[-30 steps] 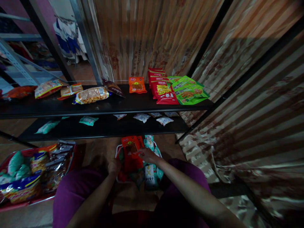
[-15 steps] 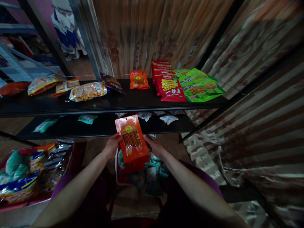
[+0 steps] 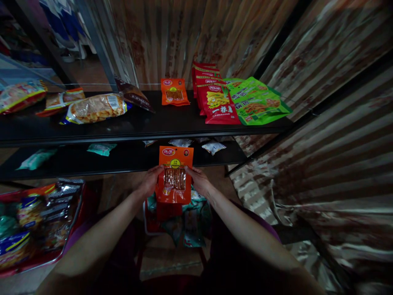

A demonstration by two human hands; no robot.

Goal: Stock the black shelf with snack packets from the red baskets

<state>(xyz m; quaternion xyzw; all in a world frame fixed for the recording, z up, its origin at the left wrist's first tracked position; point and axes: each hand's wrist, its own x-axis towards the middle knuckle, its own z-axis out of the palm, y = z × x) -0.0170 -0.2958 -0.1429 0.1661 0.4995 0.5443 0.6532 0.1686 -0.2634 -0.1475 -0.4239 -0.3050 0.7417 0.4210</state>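
An orange snack packet [image 3: 175, 179] with a clear window hangs upright between my hands, over a basket of teal packets. My left hand [image 3: 152, 180] is closed on its left edge, and my right hand [image 3: 198, 180] grips the right edge. On the black upper shelf [image 3: 172, 121] stands a similar orange packet [image 3: 175, 92]. To its right are overlapping red packets [image 3: 219, 106] and green packets [image 3: 258, 102]. A brown packet [image 3: 135, 94] leans to its left, beside a bag of puffed snacks [image 3: 96, 108].
The lower shelf [image 3: 129, 162] holds teal and white small packets. A red basket [image 3: 73, 229] of mixed snacks sits at the lower left. Below my hands is the basket with teal packets [image 3: 193, 225]. A patterned curtain [image 3: 322, 135] hangs at the right.
The orange packet has turned from tilted to nearly straight, its front facing me, and both hands have shifted slightly on its edges. The view has moved, so the shelves appear higher and further left.
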